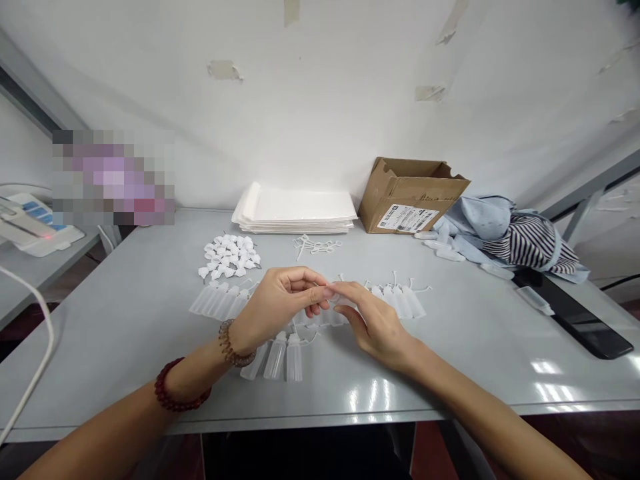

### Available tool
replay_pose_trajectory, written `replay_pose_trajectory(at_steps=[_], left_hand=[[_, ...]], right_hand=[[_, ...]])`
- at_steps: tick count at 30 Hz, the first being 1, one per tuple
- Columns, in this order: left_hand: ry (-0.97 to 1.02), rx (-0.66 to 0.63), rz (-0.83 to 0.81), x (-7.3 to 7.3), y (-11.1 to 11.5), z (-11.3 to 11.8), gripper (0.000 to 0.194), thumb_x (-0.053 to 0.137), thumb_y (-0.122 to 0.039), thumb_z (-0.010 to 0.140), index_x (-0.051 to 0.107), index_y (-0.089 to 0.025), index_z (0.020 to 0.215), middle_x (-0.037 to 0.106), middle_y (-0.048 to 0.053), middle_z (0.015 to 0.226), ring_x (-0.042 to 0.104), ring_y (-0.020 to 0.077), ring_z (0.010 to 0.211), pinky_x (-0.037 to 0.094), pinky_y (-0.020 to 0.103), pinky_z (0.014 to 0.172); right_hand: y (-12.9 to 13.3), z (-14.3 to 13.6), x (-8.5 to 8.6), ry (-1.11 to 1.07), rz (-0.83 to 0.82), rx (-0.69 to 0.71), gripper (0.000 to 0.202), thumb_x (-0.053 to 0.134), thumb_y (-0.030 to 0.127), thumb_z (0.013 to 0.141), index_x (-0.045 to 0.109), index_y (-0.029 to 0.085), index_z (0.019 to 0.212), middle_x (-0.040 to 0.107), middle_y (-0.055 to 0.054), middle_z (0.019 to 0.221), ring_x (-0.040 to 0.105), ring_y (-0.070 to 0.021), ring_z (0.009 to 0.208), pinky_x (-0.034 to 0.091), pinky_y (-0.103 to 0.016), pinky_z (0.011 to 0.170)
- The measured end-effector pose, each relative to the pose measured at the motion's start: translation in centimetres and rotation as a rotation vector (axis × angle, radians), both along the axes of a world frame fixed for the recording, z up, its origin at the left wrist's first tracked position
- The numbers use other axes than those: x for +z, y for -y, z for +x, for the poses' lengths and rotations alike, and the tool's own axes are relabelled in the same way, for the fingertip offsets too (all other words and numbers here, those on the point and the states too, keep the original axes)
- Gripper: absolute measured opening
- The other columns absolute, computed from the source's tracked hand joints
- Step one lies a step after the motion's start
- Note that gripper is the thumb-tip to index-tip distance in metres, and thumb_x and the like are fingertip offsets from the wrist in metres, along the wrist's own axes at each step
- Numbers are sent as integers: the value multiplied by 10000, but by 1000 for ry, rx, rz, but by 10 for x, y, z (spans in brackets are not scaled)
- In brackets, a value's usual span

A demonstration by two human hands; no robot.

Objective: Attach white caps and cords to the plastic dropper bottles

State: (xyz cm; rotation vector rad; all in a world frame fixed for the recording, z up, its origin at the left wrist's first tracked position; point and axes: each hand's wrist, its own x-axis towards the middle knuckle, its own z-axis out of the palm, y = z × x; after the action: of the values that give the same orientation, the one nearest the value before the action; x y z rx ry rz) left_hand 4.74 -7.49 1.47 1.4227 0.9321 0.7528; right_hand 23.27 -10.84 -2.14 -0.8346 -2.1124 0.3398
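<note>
Front bottles (295, 360): three, clear, near the front edge of the bench (165, 293), left of its middle.
Left hand (295, 293): thumb and first finger pinched; what they grasp is too hidden to tell.
Right hand (375, 323): first finger touches the left fingertips, thumb a bit apart; I cannot tell if it grips.
Bottle row (410, 303): behind and under the hands, mid-bench.
Black slab (575, 313): toward the right edge, a bottle on it.
White caps (230, 253): heaped, back left.
White strings (317, 247): back middle.
Envelopes (300, 207), box (413, 193): back edge.
Cloths (530, 240): back right corner.
</note>
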Motion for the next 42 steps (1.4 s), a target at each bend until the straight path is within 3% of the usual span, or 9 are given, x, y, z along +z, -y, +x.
replay_pose_trajectory(at_steps=[5, 7, 11, 14, 17, 20, 26, 36, 42], left_hand=[[-187, 102, 546, 6, 5, 2, 123, 624, -283, 822, 729, -219, 815, 720, 30, 818, 632, 185, 816, 505, 304, 756], [-180, 69, 569, 9, 4, 0, 148, 606, -282, 838, 731, -206, 816, 718, 25, 823, 631, 177, 816, 499, 296, 766], [-170, 56, 400, 12, -2, -6, 270, 506, -323, 908, 730, -200, 821, 719, 8, 827, 643, 153, 810, 500, 263, 749], [-173, 70, 396, 10, -4, -7, 198, 542, -295, 888, 717, -202, 897, 713, 10, 888, 635, 158, 852, 497, 274, 768], [-147, -1, 543, 6, 0, -3, 219, 561, -217, 868, 659, -217, 1064, 668, 21, 1021, 596, 162, 932, 488, 287, 781], [-164, -58, 702, 1, 8, 2, 350, 608, -233, 844, 573, -203, 1191, 607, 49, 1118, 547, 177, 1025, 476, 315, 850], [-333, -6, 921, -9, 20, 9, 575, 715, -368, 761, 486, -152, 1241, 557, 101, 1163, 461, 237, 1105, 439, 401, 935], [-353, 74, 1077, -12, 24, 13, 451, 656, -282, 798, 461, -126, 1174, 560, 116, 1112, 475, 243, 1070, 441, 403, 909], [-411, 60, 1167, -8, 20, 7, 392, 661, -255, 779, 499, -124, 1111, 582, 115, 1055, 496, 254, 1005, 443, 421, 869]], right_hand=[[5, -1, 11, -231, -289, -77, 303, 507, 140, 891, 543, 274, 1161, 645, -51, 1050, 630, -173, 907, 526, -341, 779], [6, 0, 16, -417, -541, -36, 227, 544, 210, 889, 581, 252, 1109, 671, -43, 972, 636, -168, 880, 512, -337, 782], [2, 5, 22, -719, -971, 105, 228, 607, 303, 858, 620, 217, 1069, 694, -24, 823, 632, -139, 791, 486, -303, 781], [-3, 7, 25, -875, -1140, 166, 236, 669, 300, 803, 654, 182, 1006, 689, -37, 833, 622, -126, 743, 487, -275, 741], [-5, 5, 26, -1001, -1246, 188, 253, 706, 246, 761, 647, 169, 994, 684, -42, 854, 629, -118, 730, 498, -248, 707], [-5, 2, 25, -1102, -1305, 225, 345, 735, 196, 722, 609, 163, 1041, 682, -41, 869, 644, -118, 769, 509, -226, 716], [-4, -1, 18, -1133, -1386, 318, 371, 692, 185, 774, 532, 151, 1108, 680, -34, 843, 651, -98, 695, 533, -208, 678], [-2, 0, 18, -1091, -1325, 367, 439, 665, 187, 804, 487, 160, 1204, 679, -20, 831, 667, -109, 782, 518, -223, 764], [-1, 6, 23, -833, -1161, 306, 402, 666, 267, 809, 518, 234, 1181, 677, -33, 933, 649, -149, 856, 505, -316, 801]])
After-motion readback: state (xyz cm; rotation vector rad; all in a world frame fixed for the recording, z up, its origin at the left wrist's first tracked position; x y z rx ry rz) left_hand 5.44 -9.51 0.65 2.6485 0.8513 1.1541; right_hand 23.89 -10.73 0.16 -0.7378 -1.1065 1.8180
